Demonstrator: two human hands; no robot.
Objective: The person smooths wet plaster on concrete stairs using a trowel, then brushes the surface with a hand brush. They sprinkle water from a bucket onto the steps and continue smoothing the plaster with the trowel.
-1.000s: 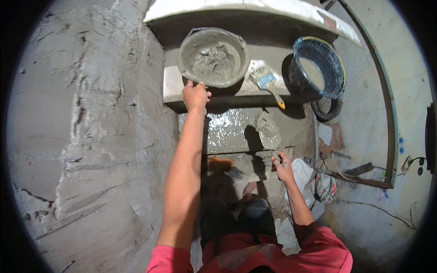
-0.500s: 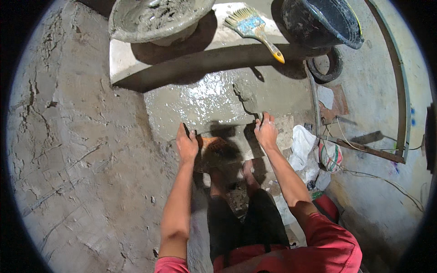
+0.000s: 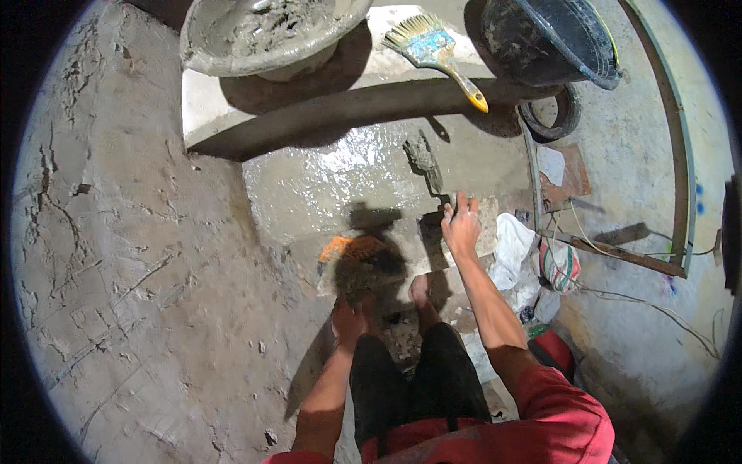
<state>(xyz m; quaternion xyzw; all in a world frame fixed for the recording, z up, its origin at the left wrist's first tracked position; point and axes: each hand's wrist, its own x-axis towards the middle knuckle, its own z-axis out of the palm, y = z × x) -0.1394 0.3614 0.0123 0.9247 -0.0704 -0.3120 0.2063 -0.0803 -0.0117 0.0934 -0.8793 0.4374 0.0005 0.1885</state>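
Note:
My right hand (image 3: 461,226) grips the handle of a mortar-caked trowel (image 3: 423,157), whose blade rests on the wet, shiny cement surface (image 3: 325,185) below a concrete ledge (image 3: 232,116). My left hand (image 3: 348,321) is low by my left knee, in my own shadow. Its fingers are too dark to read, and nothing shows in it. An orange object (image 3: 346,249) lies just beyond it on the cement, half in shadow.
On the ledge stand a grey pan of mortar (image 3: 224,46), a yellow-handled blue brush (image 3: 434,48) and a black bucket (image 3: 549,39). A rough plastered wall (image 3: 116,255) fills the left. Bags, a cloth and cables (image 3: 556,263) lie at the right.
My left hand has dropped from the wet cement to beside my knee. My right hand has taken hold of the trowel handle. The view has moved closer to the ledge.

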